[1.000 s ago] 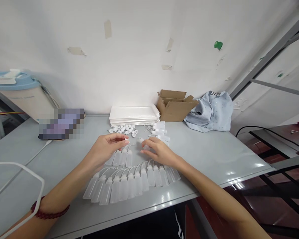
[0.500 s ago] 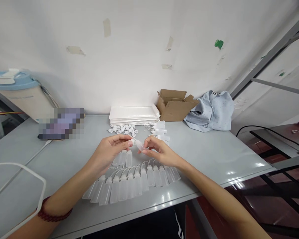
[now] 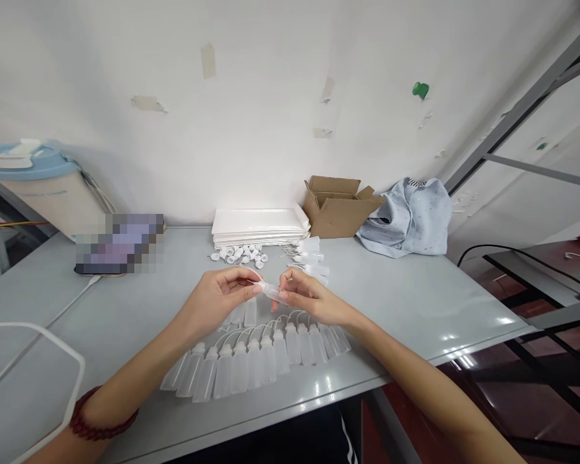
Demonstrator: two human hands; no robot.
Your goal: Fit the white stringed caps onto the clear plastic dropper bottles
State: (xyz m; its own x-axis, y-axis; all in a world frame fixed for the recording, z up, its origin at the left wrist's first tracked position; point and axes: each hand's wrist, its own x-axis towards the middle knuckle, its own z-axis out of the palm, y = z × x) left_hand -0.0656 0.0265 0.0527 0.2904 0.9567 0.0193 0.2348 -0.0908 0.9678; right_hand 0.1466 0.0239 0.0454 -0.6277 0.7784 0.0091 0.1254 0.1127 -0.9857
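Note:
Between my two hands is a small translucent squeeze bottle point(image 3: 272, 292), tilted, its neck end towards the left. My right hand point(image 3: 312, 296) is closed on the bottle's body with thumb and fingers. The fingers of my left hand point(image 3: 222, 291) pinch a white cap point(image 3: 261, 284) at the neck; whether it is fully seated I cannot tell. Below my hands a curved row of capped bottles point(image 3: 240, 367) lies on the grey table, thin white tubes bending from their tops. A few more bottles point(image 3: 244, 314) lie partly hidden behind my left hand.
Loose white caps point(image 3: 245, 253) lie in front of a stack of white packets point(image 3: 260, 222). Several bottles point(image 3: 311, 258) lie beyond my right hand. An open cardboard box point(image 3: 343, 212) and a light blue cloth point(image 3: 408, 219) stand behind; a phone point(image 3: 123, 245) and large cup point(image 3: 43, 187) are left.
The bottle has turned to lie flatter, and more of its body shows. My left fingers have come closer around the cap at its neck. The camera view has shifted slightly.

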